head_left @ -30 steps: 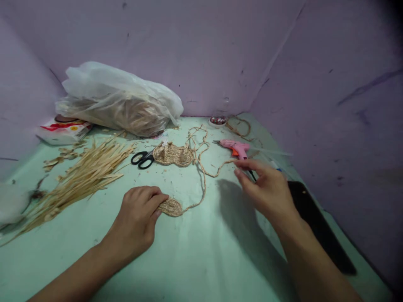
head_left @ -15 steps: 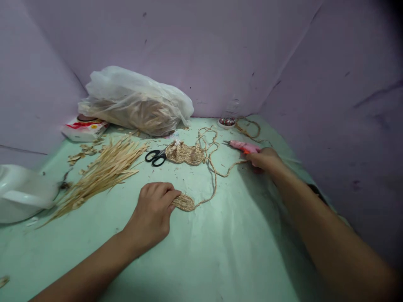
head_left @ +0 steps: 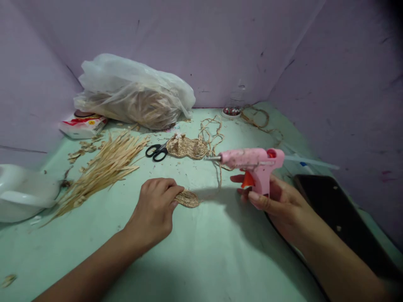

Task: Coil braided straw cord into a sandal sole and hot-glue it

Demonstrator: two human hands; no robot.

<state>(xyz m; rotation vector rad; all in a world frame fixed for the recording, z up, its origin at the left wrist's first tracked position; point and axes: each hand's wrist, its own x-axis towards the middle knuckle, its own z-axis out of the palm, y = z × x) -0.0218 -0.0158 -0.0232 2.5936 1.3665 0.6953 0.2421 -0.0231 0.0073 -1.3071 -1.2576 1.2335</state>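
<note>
My left hand (head_left: 159, 205) pinches one end of a small oval piece of coiled braided cord (head_left: 189, 198) lying on the green tabletop; its covered end is hidden. From the piece's right end a strand of cord (head_left: 219, 178) runs back toward the middle of the table. Held up at the right is a pink glue gun (head_left: 248, 158), its metal nozzle pointing left and a clear glue stick out of its back. My right hand (head_left: 273, 199) grips its handle, fingers near the orange trigger. Beyond the oval piece lies a woven sole-shaped piece (head_left: 189, 147).
Black-handled scissors (head_left: 156, 152) lie left of the woven piece. Dry straw strips (head_left: 103, 167) spread beside a white jug (head_left: 25, 197). Behind them are a stuffed plastic bag (head_left: 135, 96) and a tissue pack (head_left: 83, 127). A dark phone-like slab (head_left: 343, 222) is at right, beads (head_left: 231, 111) farther back.
My right hand has brought the glue gun up off the table, toward me and nearer the camera. My left hand stays on the coiled piece.
</note>
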